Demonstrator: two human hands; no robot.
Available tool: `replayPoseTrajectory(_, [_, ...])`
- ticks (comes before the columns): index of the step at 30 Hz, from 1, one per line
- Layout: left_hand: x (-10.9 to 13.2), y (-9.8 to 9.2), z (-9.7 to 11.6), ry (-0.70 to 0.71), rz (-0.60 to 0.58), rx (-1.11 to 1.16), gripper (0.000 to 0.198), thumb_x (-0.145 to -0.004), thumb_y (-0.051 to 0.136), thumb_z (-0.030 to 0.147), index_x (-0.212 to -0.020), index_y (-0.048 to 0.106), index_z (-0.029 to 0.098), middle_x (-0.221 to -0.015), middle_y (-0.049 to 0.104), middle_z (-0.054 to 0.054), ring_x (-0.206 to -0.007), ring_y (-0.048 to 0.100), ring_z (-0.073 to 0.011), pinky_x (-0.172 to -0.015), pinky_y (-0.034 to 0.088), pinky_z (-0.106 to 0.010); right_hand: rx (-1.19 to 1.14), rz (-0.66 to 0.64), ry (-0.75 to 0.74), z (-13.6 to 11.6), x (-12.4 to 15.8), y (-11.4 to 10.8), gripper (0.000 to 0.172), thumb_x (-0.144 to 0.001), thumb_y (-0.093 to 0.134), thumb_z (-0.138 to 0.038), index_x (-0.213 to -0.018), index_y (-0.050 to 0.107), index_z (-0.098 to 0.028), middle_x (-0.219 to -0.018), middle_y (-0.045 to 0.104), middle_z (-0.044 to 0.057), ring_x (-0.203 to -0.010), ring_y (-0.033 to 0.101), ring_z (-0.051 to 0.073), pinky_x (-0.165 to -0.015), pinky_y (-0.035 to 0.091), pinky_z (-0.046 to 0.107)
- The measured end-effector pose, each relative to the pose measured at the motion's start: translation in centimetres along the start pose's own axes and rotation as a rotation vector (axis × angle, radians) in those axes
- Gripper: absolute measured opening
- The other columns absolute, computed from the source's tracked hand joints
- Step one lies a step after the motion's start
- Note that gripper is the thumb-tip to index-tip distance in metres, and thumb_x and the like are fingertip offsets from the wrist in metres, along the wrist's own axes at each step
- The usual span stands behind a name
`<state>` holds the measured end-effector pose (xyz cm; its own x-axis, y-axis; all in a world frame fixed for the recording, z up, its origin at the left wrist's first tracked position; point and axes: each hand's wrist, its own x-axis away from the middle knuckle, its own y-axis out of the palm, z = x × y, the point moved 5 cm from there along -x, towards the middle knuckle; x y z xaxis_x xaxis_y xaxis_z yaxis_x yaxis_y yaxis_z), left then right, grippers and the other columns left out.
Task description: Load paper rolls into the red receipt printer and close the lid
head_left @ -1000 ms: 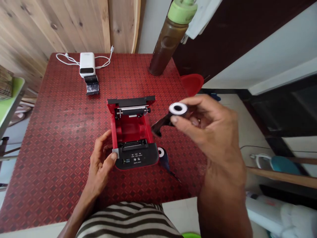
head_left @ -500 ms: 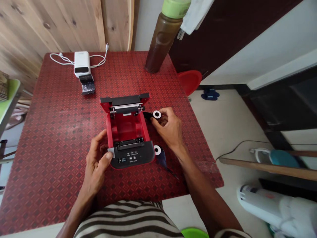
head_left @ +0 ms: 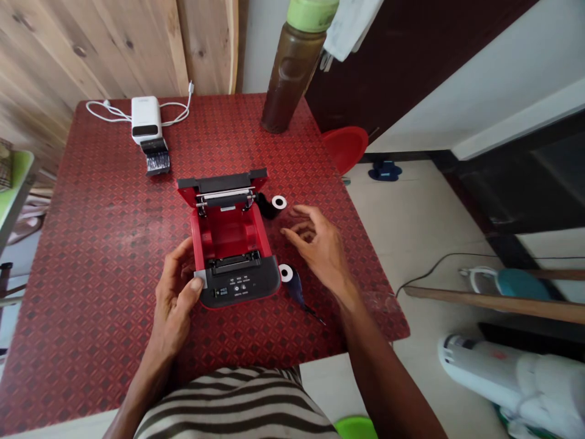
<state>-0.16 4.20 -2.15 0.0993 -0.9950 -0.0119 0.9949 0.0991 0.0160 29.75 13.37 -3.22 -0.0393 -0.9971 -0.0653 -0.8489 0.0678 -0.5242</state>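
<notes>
Rolls [head_left: 273, 206] [head_left: 293, 285], two; red device [head_left: 231, 244], one.

Looks like a home here: blue slippers [head_left: 385, 171] out on the tiled floor [head_left: 406, 213], right of centre; knotty planks [head_left: 91, 42] filling the upper left; and a bottle [head_left: 292, 76], top centre, standing on a red patterned table [head_left: 105, 244].

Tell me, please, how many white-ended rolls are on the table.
2: the far roll lies right of the printer, by its raised lid; the near roll is beside the front right corner. Others could be hidden behind the printer.
</notes>
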Motion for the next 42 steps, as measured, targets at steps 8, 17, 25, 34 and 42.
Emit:
replayPoseTrajectory(8, [0.1, 0.0, 0.0, -0.018, 0.011, -0.032, 0.056, -0.109, 0.069, 0.051, -0.162, 0.065, 0.036, -0.159, 0.071, -0.005, -0.132, 0.073, -0.0288, -0.106, 0.060, -0.041, -0.004, -0.256, -0.055, -0.2, 6.0, -1.5, 0.035, -0.089, 0.075, -0.020, -0.121, 0.087, -0.032, -0.124, 0.089, 0.005, -0.114, 0.081, 0.029, -0.099, 0.065, 0.047])
replayPoseTrajectory(17, [0.0, -0.2, 0.1, 0.000, 0.013, -0.048, 0.057, -0.108, 0.071, 0.050, -0.162, 0.065, 0.033, -0.158, 0.073, -0.007, -0.132, 0.075, -0.0297, -0.107, 0.062, -0.044, 0.008, -0.246, -0.059, -1.4, 7.1, -0.2, 0.024, -0.096, 0.072, -0.022, -0.117, 0.081, -0.028, -0.121, 0.087, 0.007, -0.113, 0.080, 0.029, -0.104, 0.063, 0.049])
replayPoseTrajectory(25, [0.2, 0.1, 0.5, -0.058, 0.003, -0.003, 0.059, -0.108, 0.071, 0.051, -0.163, 0.062, 0.031, -0.161, 0.070, -0.010, -0.134, 0.075, -0.0333, -0.105, 0.064, -0.048, 0.034, -0.267, -0.248, -9.8, 5.5, -4.9, 0.031, -0.101, 0.074, -0.028, -0.131, 0.072, -0.033, -0.121, 0.083, 0.005, -0.107, 0.079, 0.029, -0.094, 0.065, 0.047])
replayPoseTrajectory(34, [0.4, 0.1, 0.4, -0.087, 0.000, -0.013, 0.059, -0.107, 0.071, 0.054, -0.160, 0.062, 0.029, -0.161, 0.067, -0.012, -0.142, 0.067, -0.0346, -0.120, 0.055, -0.056, 0.710, -0.477, -0.604, -15.5, 1.1, 5.6, 0.026, -0.105, 0.060, -0.001, -0.114, 0.077, -0.019, -0.115, 0.082, 0.013, -0.112, 0.075, 0.032, -0.106, 0.062, 0.049])
replayPoseTrajectory(42, [0.6, 0.2, 0.4, -0.140, -0.009, -0.012, 0.062, -0.107, 0.070, 0.056, -0.162, 0.060, 0.030, -0.160, 0.065, -0.013, -0.142, 0.064, -0.0363, -0.121, 0.049, -0.058, 0.844, -0.526, -0.571, -15.2, 1.2, 6.7, 0.030, -0.103, 0.057, 0.004, -0.117, 0.075, -0.014, -0.119, 0.081, 0.015, -0.116, 0.075, 0.035, -0.110, 0.060, 0.053])
